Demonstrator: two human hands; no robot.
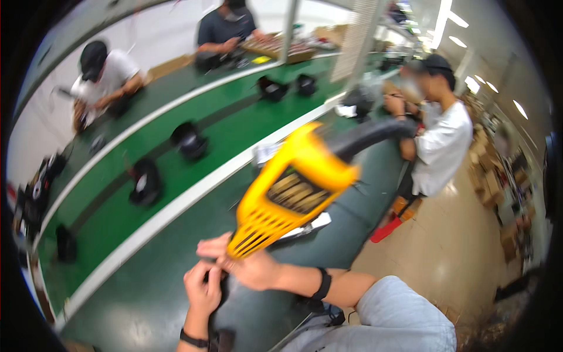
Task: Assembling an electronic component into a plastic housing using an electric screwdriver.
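Observation:
My left hand (202, 290) is closed low over the dark green bench, its fingers curled and thumb pressed in. Against it, my right hand (253, 271) reaches in from the right with its fingers pointing left and bunched near the left fingertips. A small dark thing shows between and below the hands, too blurred to name. Right above them a yellow power tool (255, 220) with vent slots, a dark label and a black curved part hangs across the view. It covers part of my right hand; neither hand visibly grips it.
Beyond the bench (158, 287), a white rail borders a green conveyor belt (229, 126) carrying several black cap-like items (189, 141). Two people work across the belt. Another person in a white shirt (443, 146) stands at my bench's right side. Cartons (485, 170) line the aisle.

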